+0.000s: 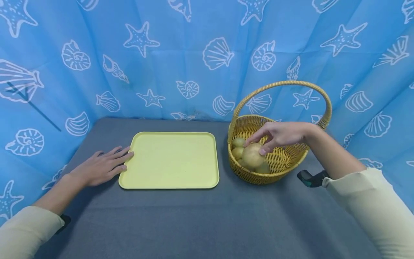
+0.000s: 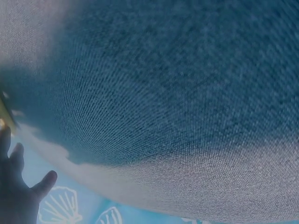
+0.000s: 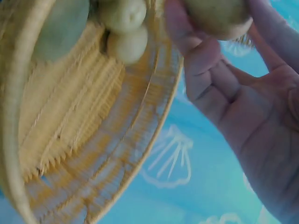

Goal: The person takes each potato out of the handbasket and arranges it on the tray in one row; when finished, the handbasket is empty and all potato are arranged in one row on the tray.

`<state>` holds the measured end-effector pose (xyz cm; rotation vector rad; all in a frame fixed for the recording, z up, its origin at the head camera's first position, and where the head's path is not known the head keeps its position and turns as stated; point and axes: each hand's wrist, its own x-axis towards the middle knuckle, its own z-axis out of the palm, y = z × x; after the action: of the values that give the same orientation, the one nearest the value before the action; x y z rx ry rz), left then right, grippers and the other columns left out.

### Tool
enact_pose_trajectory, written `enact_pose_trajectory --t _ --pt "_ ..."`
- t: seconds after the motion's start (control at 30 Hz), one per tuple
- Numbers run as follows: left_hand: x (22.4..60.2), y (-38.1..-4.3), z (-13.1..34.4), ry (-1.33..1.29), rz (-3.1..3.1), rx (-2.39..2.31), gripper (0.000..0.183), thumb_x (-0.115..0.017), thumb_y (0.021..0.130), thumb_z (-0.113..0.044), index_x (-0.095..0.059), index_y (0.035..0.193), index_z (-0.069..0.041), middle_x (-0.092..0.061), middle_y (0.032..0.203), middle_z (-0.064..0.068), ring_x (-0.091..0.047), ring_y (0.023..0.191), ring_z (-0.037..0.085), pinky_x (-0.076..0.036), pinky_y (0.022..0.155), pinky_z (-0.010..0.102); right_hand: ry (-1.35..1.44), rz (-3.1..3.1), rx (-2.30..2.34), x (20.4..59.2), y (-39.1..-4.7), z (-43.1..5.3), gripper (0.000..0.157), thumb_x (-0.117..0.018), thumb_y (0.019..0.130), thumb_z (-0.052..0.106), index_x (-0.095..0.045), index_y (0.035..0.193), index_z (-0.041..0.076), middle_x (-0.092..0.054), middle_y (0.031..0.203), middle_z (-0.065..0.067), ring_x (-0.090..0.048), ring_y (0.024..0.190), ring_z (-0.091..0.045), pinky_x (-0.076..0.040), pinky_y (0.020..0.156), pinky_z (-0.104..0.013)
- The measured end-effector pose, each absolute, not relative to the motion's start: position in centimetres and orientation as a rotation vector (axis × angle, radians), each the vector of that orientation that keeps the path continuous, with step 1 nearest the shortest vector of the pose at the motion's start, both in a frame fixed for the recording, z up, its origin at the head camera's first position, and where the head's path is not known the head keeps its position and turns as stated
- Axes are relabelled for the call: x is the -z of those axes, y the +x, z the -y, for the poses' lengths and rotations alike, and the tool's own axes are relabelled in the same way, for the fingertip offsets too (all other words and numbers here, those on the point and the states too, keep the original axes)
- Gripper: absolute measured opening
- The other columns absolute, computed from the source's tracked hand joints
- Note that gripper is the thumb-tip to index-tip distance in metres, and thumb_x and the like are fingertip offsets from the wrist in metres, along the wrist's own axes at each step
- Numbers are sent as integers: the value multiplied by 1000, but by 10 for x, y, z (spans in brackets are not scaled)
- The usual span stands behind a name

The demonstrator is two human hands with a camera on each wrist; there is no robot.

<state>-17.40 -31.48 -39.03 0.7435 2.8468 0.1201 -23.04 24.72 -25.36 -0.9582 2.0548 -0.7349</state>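
Observation:
My right hand (image 1: 281,135) reaches over the near left side of a wicker basket (image 1: 288,158). Its thumb and fingers pinch a large, round, pale yellow fruit (image 1: 253,155), which the right wrist view shows cut off at its top edge. Below and behind that fruit lie several smaller fruits, among them a greenish one (image 1: 238,142) and a yellow one (image 1: 238,153). My left hand (image 1: 101,167) has its fingers spread and fairly straight, with the fingertips on the left rim of a light yellow tray (image 1: 171,160). Nothing lies on the tray.
The basket's tall arched handle (image 1: 281,83) rises over it, behind my right hand. A dark grey cloth (image 1: 181,223) covers the table. Behind and at both sides hangs a blue curtain (image 1: 181,68) with white shells and starfish.

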Motion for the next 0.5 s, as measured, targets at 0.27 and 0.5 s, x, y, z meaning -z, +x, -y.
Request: enact_pose_trajectory --t 0.27,0.5 --pt "392 -175 316 762 -2856 -116 62 -39 106 -50 -33 157 -16 -27 162 13 -24 147 42 -21 105 73 -1127 -2053 763 262 -226 -197 45 -67 96 16 -58 140 7 -67 124 -3 -61 113 -22 -51 93 -40" --pt "391 -176 317 767 -2849 -98 61 -39 106 -49 -32 158 -16 -26 163 12 -24 147 42 -22 105 73 -1206 -2043 826 280 -223 -145 48 -69 94 12 -57 140 3 -64 131 -5 -60 114 -19 -51 93 -39"
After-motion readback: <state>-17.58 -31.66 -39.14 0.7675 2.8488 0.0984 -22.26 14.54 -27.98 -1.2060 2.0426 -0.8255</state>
